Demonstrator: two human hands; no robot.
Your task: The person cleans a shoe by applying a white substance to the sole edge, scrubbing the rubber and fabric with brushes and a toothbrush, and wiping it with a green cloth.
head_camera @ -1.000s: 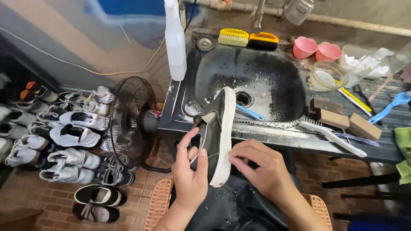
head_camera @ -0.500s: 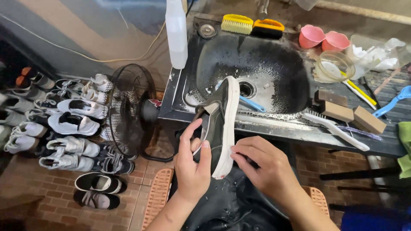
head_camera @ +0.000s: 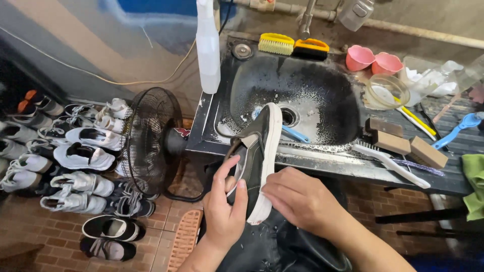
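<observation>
A person held a dark slip-on shoe with a white sole (head_camera: 258, 151) upright, toe pointing away, over the front edge of a black sink (head_camera: 322, 100). The left hand (head_camera: 225, 211) was clasped around the shoe's heel and opening, thumb against the inner side. The right hand (head_camera: 297, 199) was closed with its fingers pressed to the white sole edge near the heel; whether it gripped a cloth or small tool could not be told.

The work appeared to be partway through: the sink basin was wet and flecked with suds, and the sole looked fairly white, though how clean the upper was could not be judged. Many other shoes (head_camera: 75, 166) lay in rows on the brick floor to the left, which suggested more cleaning remained.

Around the sink stood a white spray bottle (head_camera: 207, 48), a yellow brush (head_camera: 276, 43), an orange brush (head_camera: 311, 48), two pink cups (head_camera: 373, 60), a clear bowl (head_camera: 387, 90), a white long-handled brush (head_camera: 390, 163) lying on the bench edge, and tan blocks (head_camera: 406, 146). A black floor fan (head_camera: 148, 141) stood just left of the bench, close to the left elbow's side.
</observation>
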